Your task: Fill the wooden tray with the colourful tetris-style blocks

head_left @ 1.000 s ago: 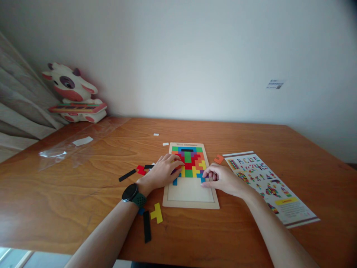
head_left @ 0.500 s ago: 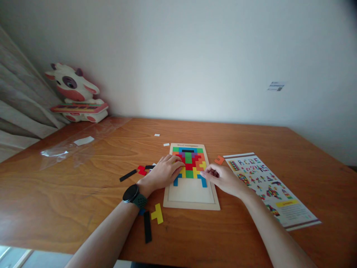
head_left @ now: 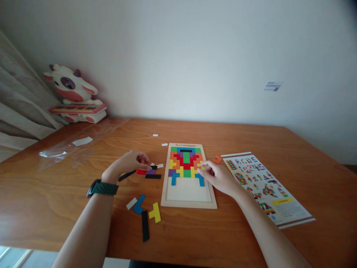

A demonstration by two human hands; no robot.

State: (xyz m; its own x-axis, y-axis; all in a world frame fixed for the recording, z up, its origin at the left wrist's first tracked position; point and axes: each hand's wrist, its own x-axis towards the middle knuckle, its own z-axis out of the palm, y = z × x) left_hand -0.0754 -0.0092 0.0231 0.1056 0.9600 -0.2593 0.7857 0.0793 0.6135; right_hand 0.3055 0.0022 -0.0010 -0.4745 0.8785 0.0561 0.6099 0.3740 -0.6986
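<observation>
A wooden puzzle board lies on the table, its upper part filled with coloured block pieces. My left hand is left of the board, over a small group of loose pieces. Its fingers are bent, with the thumb apart from them beside a black piece. Close by are a red piece, a purple piece and a black strip. My right hand rests at the board's right side. Its thumb and index finger are slightly parted over the yellow and orange pieces; the other fingers are curled.
A blue piece, a yellow piece and a black strip lie near the front. At right are an orange piece and a printed pattern sheet. Back left are a plastic bag and a cow toy.
My left hand has moved off the board, leftward to the loose pieces, uncovering the board's left side. My right hand has stayed at the board's right side.
</observation>
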